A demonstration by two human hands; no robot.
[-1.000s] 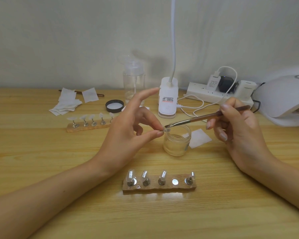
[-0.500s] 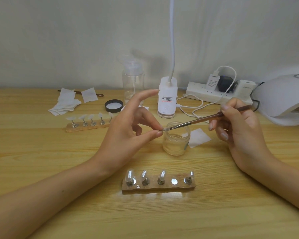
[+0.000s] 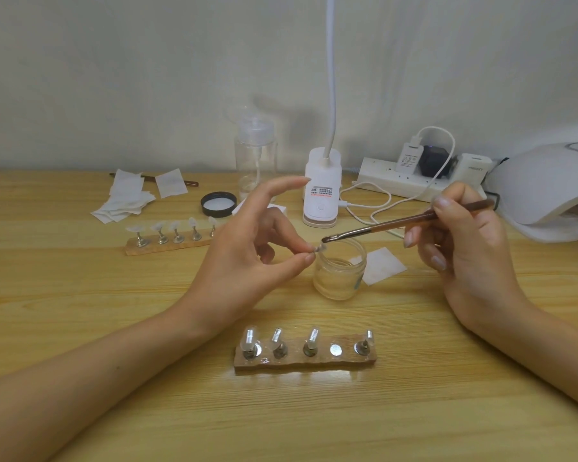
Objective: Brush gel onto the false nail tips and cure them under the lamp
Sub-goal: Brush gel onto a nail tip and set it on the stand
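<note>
Head: left fingers (image 3: pixel 302 260) pinch nail tip (image 3: pixel 318 247); near holder (image 3: pixel 317 364) marked "2".

A white 2 is marked on the front of the near wooden nail stand (image 3: pixel 317 364). Print on the desk lamp base (image 3: pixel 321 181) and chargers (image 3: pixel 408 161) is too blurred to read.

curing lamp (image 3: pixel 548 188): cut by right edge | far holder (image 3: pixel 167 246): right end behind left hand (image 3: pixel 247 261)

Soft, even light falls from above, with faint shadows on the wall (image 3: pixel 281 61), mild edge distortion and slight softness.
</note>
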